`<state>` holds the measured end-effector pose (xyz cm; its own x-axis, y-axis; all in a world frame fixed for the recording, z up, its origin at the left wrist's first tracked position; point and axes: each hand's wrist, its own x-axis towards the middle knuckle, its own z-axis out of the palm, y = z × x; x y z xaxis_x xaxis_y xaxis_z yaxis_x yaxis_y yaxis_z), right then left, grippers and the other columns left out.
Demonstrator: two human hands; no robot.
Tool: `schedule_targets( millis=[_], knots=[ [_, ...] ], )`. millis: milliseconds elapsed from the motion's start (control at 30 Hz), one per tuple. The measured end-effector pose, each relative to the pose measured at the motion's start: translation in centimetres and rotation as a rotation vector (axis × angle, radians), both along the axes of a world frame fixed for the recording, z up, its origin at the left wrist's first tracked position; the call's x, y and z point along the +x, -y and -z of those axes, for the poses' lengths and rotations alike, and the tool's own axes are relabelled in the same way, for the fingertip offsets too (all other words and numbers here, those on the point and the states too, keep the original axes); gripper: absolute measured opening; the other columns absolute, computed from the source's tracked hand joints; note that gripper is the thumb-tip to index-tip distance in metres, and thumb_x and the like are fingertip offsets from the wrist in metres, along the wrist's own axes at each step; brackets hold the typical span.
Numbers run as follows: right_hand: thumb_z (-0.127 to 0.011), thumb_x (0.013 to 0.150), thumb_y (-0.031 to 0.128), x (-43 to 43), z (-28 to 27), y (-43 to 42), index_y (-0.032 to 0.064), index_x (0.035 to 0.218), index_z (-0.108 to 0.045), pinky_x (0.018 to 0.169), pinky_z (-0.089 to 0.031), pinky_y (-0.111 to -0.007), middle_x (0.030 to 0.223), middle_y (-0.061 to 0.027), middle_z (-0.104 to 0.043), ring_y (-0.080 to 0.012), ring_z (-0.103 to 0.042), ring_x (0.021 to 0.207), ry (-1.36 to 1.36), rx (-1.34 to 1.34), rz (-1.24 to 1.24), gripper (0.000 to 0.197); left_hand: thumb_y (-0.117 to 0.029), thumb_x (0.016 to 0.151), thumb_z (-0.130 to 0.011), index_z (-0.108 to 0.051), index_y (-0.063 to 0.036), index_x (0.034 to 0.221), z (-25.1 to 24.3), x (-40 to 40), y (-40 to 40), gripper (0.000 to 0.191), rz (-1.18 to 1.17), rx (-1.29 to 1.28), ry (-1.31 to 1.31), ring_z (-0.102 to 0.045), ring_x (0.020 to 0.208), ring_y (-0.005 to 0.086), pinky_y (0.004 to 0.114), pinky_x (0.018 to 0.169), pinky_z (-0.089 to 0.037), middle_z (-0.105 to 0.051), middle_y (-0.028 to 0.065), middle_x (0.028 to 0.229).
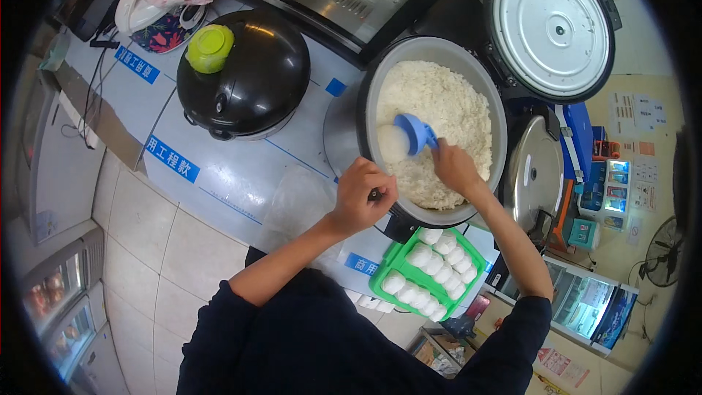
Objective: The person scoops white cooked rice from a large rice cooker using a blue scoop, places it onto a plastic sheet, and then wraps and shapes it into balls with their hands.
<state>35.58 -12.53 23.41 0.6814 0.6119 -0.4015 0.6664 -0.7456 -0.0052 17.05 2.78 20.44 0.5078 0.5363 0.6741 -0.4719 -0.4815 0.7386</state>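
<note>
A large rice cooker [495,137] stands with its lid raised, its pot full of cooked white rice [439,88]. In my right hand [456,167] is the handle of a blue plastic scoop [411,133], held in the pot at the left side of the rice. A smooth white round mass [392,142] lies against the scoop's cup. My left hand [363,196] is curled around a dark handle at the pot's near left edge; most of that handle is hidden. Below the cooker, a green tray [403,263] bears several white balls [419,255] in rows.
A black domed cooker [258,71] with a lime-green bowl [211,48] on top stands left on the metal counter [230,175]. Clear plastic sheeting [299,203] lies near my left arm. The raised lid [554,27] and a second steel-lidded pot [535,170] stand at the right.
</note>
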Motion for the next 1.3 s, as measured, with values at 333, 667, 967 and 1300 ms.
schedule_targets(
  millis=[333,667,967,1300],
  knots=[
    [-0.053,0.094,0.02,-4.4,-4.3,-1.0,-0.0036,0.104,-0.056,0.069,-0.047,-0.054,0.078,-0.031,-0.062,-0.0483,-0.061,0.078,-0.459,0.193,-0.059,0.026,0.012,0.071,-0.07,-0.049,-0.0092,0.086,0.5,-0.1,-0.2,0.033,-0.016,0.034,0.041,-0.046,0.056,0.0185,0.031,0.055,-0.036,-0.047,0.0003,0.064],
    [-0.055,0.096,0.026,-5.6,-5.2,0.0,-0.0012,0.125,-0.055,0.058,-0.047,-0.037,0.069,-0.0205,-0.062,-0.0306,-0.061,0.061,-0.455,0.33,0.043,0.04,0.005,0.071,-0.072,-0.052,-0.0109,0.084,0.4,-0.3,-0.1,0.028,0.052,0.014,0.018,-0.049,0.059,0.0207,0.033,0.053,-0.038,-0.051,0.0015,0.067],
    [-0.046,0.102,0.031,-10.7,-10.4,8.7,0.0047,0.112,-0.059,0.043,-0.031,-0.022,0.064,0.0009,-0.047,-0.0069,-0.042,0.048,-0.917,0.578,0.647,0.031,-0.022,0.076,-0.074,-0.054,-0.0097,0.122,13.5,-12.6,-2.2,0.052,0.558,0.369,-0.87,-0.051,0.117,0.0327,0.048,0.099,-0.038,-0.057,0.0121,0.121],
    [-0.053,0.099,0.024,-31.0,5.1,9.4,0.0014,0.106,-0.059,0.051,-0.043,-0.032,0.062,-0.0068,-0.056,-0.02,-0.057,0.055,-0.493,0.777,0.666,0.024,-0.06,0.055,-0.08,-0.019,-0.0089,0.152,21.2,-18.3,-2.8,0.125,0.443,0.59,-1.192,-0.003,0.149,0.0258,0.056,0.118,0.0,-0.011,0.0089,0.161]
  ],
)
